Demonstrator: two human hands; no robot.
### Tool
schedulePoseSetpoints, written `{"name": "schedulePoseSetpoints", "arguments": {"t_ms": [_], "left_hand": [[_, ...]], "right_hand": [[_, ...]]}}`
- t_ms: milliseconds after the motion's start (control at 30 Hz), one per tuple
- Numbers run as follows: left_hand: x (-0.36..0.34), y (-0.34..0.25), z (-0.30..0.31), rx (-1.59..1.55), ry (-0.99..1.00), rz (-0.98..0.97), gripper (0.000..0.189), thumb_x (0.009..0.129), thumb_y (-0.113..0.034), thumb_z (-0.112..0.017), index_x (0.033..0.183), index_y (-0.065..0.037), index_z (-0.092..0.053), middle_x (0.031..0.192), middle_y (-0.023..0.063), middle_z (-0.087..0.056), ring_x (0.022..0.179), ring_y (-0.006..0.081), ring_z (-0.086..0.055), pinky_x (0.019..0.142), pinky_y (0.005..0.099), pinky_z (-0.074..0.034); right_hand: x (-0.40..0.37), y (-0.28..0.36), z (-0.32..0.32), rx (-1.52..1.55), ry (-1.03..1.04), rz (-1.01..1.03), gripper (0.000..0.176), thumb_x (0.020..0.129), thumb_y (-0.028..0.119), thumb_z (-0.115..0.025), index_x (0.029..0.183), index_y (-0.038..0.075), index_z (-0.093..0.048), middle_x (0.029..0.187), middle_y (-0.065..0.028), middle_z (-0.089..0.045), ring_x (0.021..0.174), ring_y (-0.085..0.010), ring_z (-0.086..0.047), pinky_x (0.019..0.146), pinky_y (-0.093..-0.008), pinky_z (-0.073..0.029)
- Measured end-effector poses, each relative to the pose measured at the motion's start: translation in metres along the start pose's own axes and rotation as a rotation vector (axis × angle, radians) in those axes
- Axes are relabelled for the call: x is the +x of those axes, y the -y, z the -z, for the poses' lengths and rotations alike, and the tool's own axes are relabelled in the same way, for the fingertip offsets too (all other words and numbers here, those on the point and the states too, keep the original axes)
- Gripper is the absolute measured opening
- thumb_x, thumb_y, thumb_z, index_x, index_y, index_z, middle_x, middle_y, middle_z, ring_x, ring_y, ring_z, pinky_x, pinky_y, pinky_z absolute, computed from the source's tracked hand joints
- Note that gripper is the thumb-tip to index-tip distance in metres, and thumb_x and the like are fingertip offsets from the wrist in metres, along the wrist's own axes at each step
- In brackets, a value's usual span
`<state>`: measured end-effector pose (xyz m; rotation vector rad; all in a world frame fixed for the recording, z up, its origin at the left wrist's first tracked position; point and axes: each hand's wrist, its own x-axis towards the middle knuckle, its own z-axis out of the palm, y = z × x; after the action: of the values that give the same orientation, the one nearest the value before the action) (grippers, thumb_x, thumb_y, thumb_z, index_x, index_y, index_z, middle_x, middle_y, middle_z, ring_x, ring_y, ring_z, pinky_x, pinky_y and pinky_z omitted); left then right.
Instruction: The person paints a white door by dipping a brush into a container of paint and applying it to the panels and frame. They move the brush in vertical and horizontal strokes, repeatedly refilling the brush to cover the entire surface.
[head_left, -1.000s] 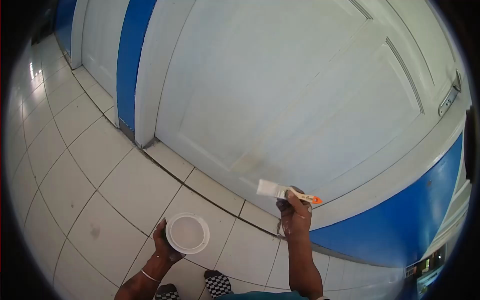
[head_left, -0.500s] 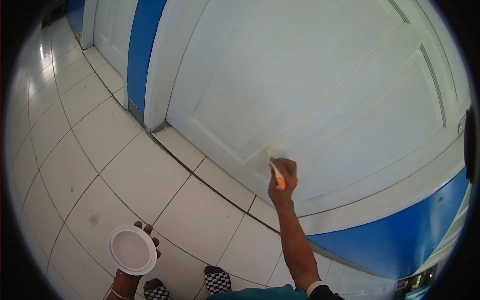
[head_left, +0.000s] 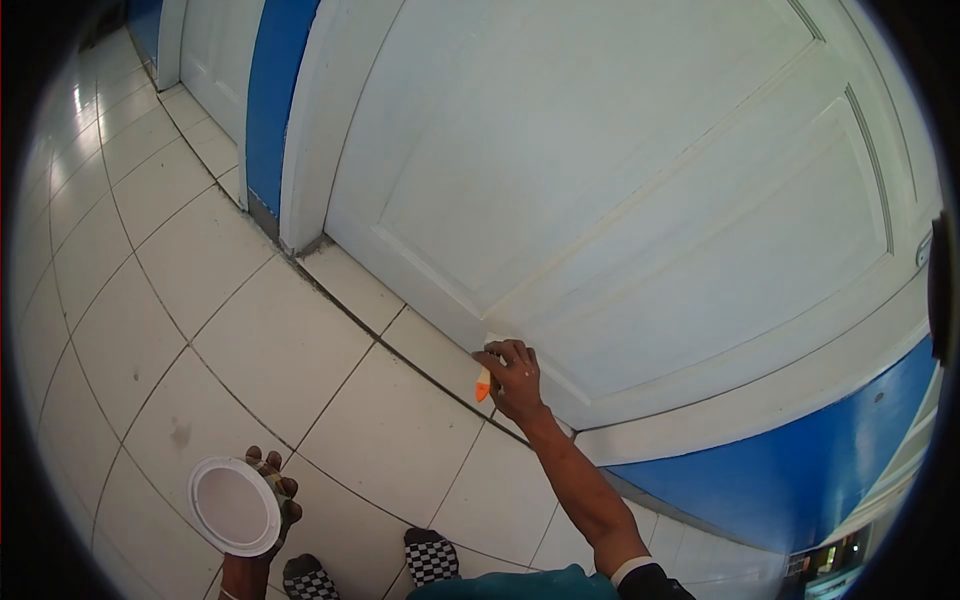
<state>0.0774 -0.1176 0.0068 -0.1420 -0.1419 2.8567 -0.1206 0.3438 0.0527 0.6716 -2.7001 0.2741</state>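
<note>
In my right hand is a paintbrush with a pale handle and an orange end. Its bristle end meets the lower part of the white panelled door, close to the bottom edge; the fingers partly cover the brush. My left hand is wrapped round a round white-rimmed tub, low at the left over the floor. Whitish paint fills the inside of the tub. My left fingers show along the tub's right side.
Cream floor tiles with dark joints spread below and left of the door. Blue wall borders the door frame at right, and a blue strip stands at left. My feet in checkered socks are at the bottom. A second door stands further left.
My right hand has moved down and left across the door with the paintbrush, from the panel's corner to near the bottom edge. The tub in my left hand has shifted slightly left.
</note>
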Motion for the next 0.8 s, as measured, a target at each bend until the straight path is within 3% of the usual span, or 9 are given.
{"name": "schedulePoseSetpoints", "arguments": {"t_ms": [133, 233, 333, 433, 567, 667, 800], "left_hand": [[-0.001, 0.003, -0.011, -0.023, -0.109, -0.058, 0.063, 0.106, -0.051, -0.059, 0.154, -0.014, -0.046, 0.152, 0.0165, -0.052, 0.132, 0.0429, -0.059, 0.100, 0.0606, -0.059], [-0.004, 0.001, 0.004, 0.006, -0.037, -0.043, 0.068, 0.107, -0.055, -0.055, 0.159, -0.014, -0.043, 0.157, 0.0168, -0.051, 0.139, 0.0391, -0.054, 0.109, 0.0618, -0.053], [-0.004, 0.000, 0.008, 0.007, -0.014, -0.027, 0.069, 0.107, -0.056, -0.054, 0.160, -0.015, -0.042, 0.158, 0.0171, -0.050, 0.141, 0.0382, -0.052, 0.111, 0.0623, -0.051], [-0.003, 0.002, 0.005, -0.002, -0.017, -0.025, 0.069, 0.107, -0.056, -0.055, 0.160, -0.015, -0.042, 0.159, 0.0172, -0.049, 0.141, 0.0381, -0.052, 0.112, 0.0626, -0.050], [-0.004, 0.006, 0.002, -0.024, -0.047, -0.033, 0.067, 0.107, -0.054, -0.057, 0.158, -0.014, -0.043, 0.157, 0.0169, -0.049, 0.138, 0.0400, -0.054, 0.109, 0.0626, -0.052], [-0.003, 0.010, -0.006, -0.064, -0.097, -0.056, 0.064, 0.105, -0.051, -0.061, 0.154, -0.012, -0.045, 0.152, 0.0172, -0.050, 0.134, 0.0433, -0.057, 0.102, 0.0625, -0.058], [-0.005, 0.008, -0.002, -0.061, -0.070, -0.057, 0.065, 0.105, -0.050, -0.062, 0.155, -0.012, -0.045, 0.153, 0.0172, -0.049, 0.135, 0.0432, -0.056, 0.102, 0.0629, -0.057]], "right_hand": [[0.059, 0.002, 0.073, 0.018, -0.400, -0.053, 0.045, 0.077, -0.009, -0.075, 0.116, 0.013, -0.079, 0.118, -0.0060, -0.068, 0.112, -0.0291, -0.062, 0.093, -0.0436, -0.047], [0.091, -0.002, 0.123, 0.018, -0.751, -0.008, 0.038, 0.077, -0.005, -0.079, 0.111, 0.010, -0.080, 0.118, -0.0073, -0.067, 0.111, -0.0291, -0.060, 0.095, -0.0429, -0.047], [0.094, 0.018, 0.138, -0.286, -0.780, 0.137, 0.041, 0.074, -0.003, -0.079, 0.113, 0.011, -0.081, 0.120, -0.0066, -0.066, 0.114, -0.0296, -0.057, 0.098, -0.0433, -0.046], [0.071, 0.002, 0.080, -0.362, -0.465, 0.102, 0.063, 0.065, -0.009, -0.067, 0.118, 0.021, -0.082, 0.127, -0.0043, -0.064, 0.121, -0.0308, -0.055, 0.097, -0.0455, -0.044], [0.026, -0.006, -0.013, -0.240, -0.126, 0.039, 0.051, 0.072, -0.004, -0.075, 0.116, 0.021, -0.078, 0.124, -0.0031, -0.064, 0.121, -0.0309, -0.059, 0.092, -0.0492, -0.048], [0.013, -0.002, -0.042, -0.157, -0.059, 0.020, 0.052, 0.072, -0.006, -0.074, 0.117, 0.020, -0.077, 0.123, -0.0032, -0.065, 0.118, -0.0299, -0.061, 0.092, -0.0471, -0.049], [0.016, 0.007, -0.046, 0.060, -0.061, -0.027, 0.054, 0.070, -0.009, -0.072, 0.118, 0.017, -0.076, 0.118, -0.0034, -0.067, 0.112, -0.0293, -0.062, 0.091, -0.0455, -0.049]]}}
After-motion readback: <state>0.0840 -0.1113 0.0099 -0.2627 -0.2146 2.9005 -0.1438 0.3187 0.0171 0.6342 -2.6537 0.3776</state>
